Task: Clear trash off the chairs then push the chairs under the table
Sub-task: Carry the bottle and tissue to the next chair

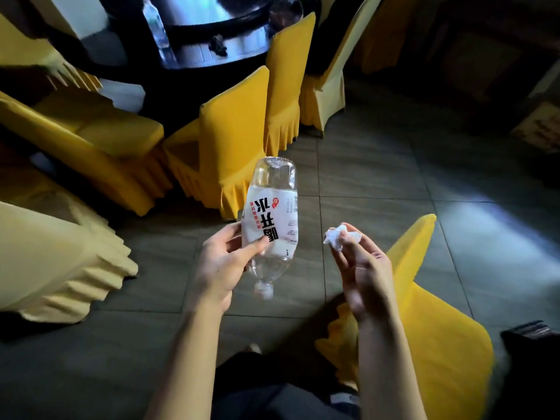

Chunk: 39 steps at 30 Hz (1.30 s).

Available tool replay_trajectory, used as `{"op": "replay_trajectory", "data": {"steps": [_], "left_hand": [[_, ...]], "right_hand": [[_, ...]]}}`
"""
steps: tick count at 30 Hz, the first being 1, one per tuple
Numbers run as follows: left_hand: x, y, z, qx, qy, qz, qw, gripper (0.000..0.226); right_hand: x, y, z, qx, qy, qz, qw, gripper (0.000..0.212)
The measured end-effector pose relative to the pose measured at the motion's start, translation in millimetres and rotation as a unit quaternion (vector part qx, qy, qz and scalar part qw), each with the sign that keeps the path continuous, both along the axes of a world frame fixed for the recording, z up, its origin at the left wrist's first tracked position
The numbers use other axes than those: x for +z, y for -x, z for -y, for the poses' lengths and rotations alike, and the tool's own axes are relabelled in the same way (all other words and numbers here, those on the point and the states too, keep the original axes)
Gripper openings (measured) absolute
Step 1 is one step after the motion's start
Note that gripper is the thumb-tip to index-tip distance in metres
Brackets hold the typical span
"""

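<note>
My left hand (222, 262) grips an empty clear plastic bottle (272, 219) with a white label, held upside down so its white cap points toward me. My right hand (363, 268) pinches a crumpled white paper ball (338, 236) between fingertips and thumb. Both are held over the tiled floor. Yellow-covered chairs surround me: one (230, 140) stands just beyond the bottle, pulled back from the round dark table (212, 53); another (424, 313) lies low at my right.
Two more yellow chairs (291, 80) stand close to the table edge. A wide yellow seat (100, 128) sits at left, a pale cover (60, 262) nearer left. A water bottle (156, 24) and a small dark object (218, 47) stand on the table. Grey floor tiles (378, 177) lie at right.
</note>
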<state>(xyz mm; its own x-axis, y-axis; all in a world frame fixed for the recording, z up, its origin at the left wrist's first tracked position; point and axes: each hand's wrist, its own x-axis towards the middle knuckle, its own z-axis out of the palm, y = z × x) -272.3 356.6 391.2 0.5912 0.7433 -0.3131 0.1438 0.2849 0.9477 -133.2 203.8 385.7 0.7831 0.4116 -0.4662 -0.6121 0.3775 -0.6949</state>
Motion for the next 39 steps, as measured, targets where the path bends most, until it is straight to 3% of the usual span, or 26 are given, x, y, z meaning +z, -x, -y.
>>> {"op": "replay_trajectory", "data": {"steps": [6,13,20,33,36,39], "left_hand": [[-8.9,-4.9,-56.6,0.002,0.032,-0.005,0.999,0.03],[-7.6,-68.6,-98.3,-0.023,0.03,-0.004,0.999,0.03],[15.1,-196.0,-142.4,-0.053,-0.035,-0.006,0.998,0.029],[24.8,-402.9,-177.2,-0.118,-0.027,-0.009,0.993,0.029],[17.5,-452.4,-184.8,-0.149,-0.011,-0.009,0.989,0.03],[10.5,-512.6,-195.1,-0.181,0.002,-0.009,0.983,0.027]], "right_hand": [[8.7,-2.0,-47.2,-0.016,0.045,0.016,0.999,0.017],[-1.2,-65.0,-87.8,-0.036,0.052,0.026,0.998,0.027],[1.5,-185.7,-138.0,-0.069,0.01,0.014,0.997,0.019],[23.8,-358.7,-160.2,-0.128,0.026,0.052,0.99,0.006],[15.0,-396.7,-154.6,-0.169,0.045,0.051,0.983,0.022],[16.1,-438.1,-150.5,-0.196,0.058,0.062,0.977,0.005]]}}
